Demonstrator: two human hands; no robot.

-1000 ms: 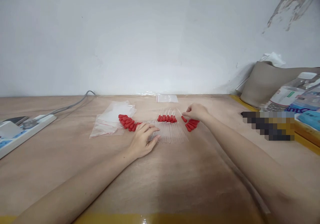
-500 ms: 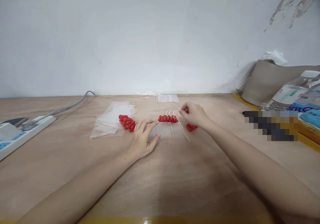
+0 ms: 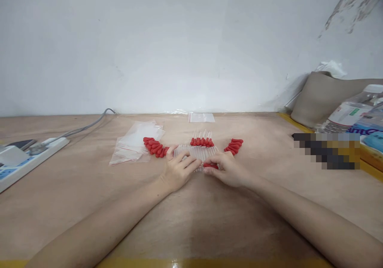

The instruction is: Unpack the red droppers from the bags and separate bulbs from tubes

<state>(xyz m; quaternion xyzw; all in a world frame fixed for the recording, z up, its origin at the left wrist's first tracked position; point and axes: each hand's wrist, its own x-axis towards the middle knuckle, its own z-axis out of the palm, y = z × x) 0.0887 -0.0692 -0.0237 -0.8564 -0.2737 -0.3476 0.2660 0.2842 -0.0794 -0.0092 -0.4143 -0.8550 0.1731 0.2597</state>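
Observation:
My right hand (image 3: 229, 167) is closed on a red rubber bulb (image 3: 211, 166) that lies sideways between thumb and fingers. Against it, the fingertips of my left hand (image 3: 181, 168) pinch what looks like a thin clear tube, mostly hidden. Both hands rest over a flat layer of clear dropper tubes (image 3: 196, 152). Just behind lies a row of droppers (image 3: 202, 141), red bulbs toward me and clear tubes pointing away. Loose red bulbs form one pile (image 3: 154, 146) beside my left hand and another pile (image 3: 235, 145) behind my right hand.
Clear zip bags (image 3: 134, 138) lie spread at the left, and a single zip bag (image 3: 202, 117) lies near the wall. A power strip (image 3: 38, 156) with a grey cable is at far left. At right are a plastic bottle (image 3: 344, 114) and a blurred-out dark object (image 3: 326, 150).
My right hand has come down and toward me from the back, where it held a thin pale stick, and now holds a red bulb. My left hand's fingers have closed beside it.

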